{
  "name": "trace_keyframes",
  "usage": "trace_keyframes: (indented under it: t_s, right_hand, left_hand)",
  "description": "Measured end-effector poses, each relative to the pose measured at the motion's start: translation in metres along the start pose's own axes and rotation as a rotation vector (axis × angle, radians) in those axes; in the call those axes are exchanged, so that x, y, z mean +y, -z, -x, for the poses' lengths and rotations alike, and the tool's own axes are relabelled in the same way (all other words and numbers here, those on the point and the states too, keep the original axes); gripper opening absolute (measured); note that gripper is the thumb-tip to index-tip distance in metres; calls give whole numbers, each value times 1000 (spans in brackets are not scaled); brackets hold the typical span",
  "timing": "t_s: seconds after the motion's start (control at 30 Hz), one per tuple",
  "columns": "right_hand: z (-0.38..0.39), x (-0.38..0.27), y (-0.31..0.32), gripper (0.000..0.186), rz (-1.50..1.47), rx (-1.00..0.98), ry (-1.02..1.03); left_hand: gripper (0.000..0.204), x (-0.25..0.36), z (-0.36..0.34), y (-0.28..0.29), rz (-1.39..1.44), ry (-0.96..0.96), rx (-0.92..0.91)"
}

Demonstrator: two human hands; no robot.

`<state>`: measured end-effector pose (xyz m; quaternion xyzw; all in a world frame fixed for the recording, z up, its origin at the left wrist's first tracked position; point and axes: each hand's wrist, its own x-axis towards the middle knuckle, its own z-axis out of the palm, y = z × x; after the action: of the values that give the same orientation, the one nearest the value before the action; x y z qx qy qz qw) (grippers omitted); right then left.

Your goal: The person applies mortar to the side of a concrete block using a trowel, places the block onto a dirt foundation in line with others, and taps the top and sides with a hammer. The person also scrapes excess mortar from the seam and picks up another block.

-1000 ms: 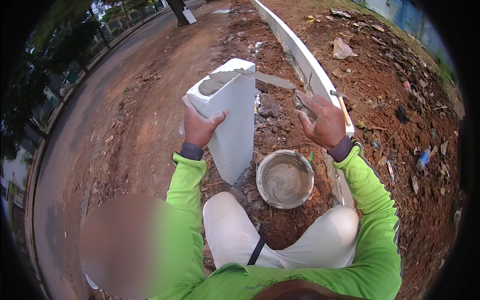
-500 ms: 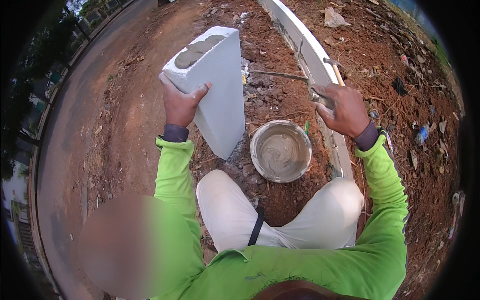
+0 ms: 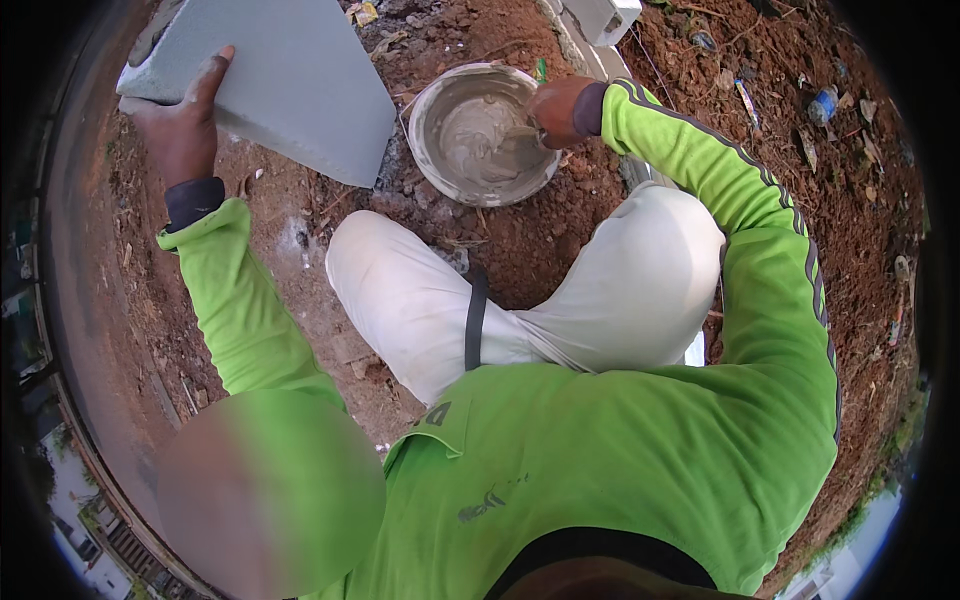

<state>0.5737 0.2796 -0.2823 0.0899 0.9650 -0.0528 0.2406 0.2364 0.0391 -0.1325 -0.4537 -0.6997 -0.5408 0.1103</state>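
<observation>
Left hand (image 3: 183,130), fingers grasping pale block (image 3: 305,90), right hand (image 3: 562,108), fingers clasped around trowel (image 3: 521,139), blade in grey mortar (image 3: 465,130) inside bucket (image 3: 419,145)

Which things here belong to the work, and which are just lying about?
Part of the work:
block, held by the left hand
trowel, in the right hand
bucket
mortar in it

Apparently just lying about:
blue plastic
yellow scrap

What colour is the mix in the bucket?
The mix is brownish grey, with swirl marks on its surface; it shows best in the head view.
</observation>
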Motion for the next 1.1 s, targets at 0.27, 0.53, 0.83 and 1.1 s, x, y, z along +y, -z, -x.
trace_keyframes:
  t_s: [0.27, 0.53, 0.83, 1.1]
  right_hand:
    - [66, 59, -24, 46, -1160, -269, -351]
    - [105, 65, -4, 39, -1588, 86, -1]
    - [102, 56, -47, 43, -1342, -56, -285]
    - [102, 46, -66, 36, -1715, 2, -264]
  left_hand:
    - [82, 0, 1, -3, 49, 24, -21]
    - [84, 16, 3, 9, -26, 87, -17]
    - [90, -11, 2, 6, -90, 57, -48]
    - [86, 11, 11, -2, -36, 96, -12]
